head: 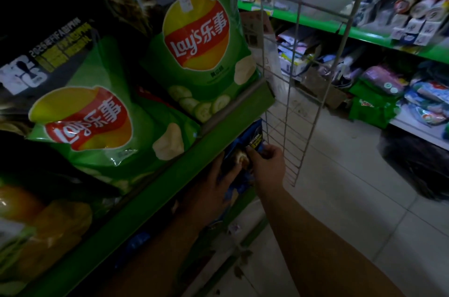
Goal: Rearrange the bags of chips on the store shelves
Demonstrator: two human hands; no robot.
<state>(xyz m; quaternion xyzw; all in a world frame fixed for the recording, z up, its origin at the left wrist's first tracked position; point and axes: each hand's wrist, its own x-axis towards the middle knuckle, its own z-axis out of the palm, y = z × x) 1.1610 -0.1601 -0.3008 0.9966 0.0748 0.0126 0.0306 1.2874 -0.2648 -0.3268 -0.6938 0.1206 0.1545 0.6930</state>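
Blue bag (251, 143): it sits on the lower shelf, under the green shelf edge (155, 190), right by the wire rack (286, 126).
Right hand (267, 163): I pinch the bag's top corner with my thumb and fingers.
Left hand (216, 182): I press flat fingers on the bag's front; I can't tell if they curl round it.
Which way it points: I think the bag stands up tall, long side going up and down, top near the shelf edge. It is dark, so I am not sure.
How to do it well: I should hold both sides, go slow, and not squeeze, so the chips don't break. I should keep the front facing out.
Green bags (194, 37): two stand on the shelf above, fronts out, leaning a bit.
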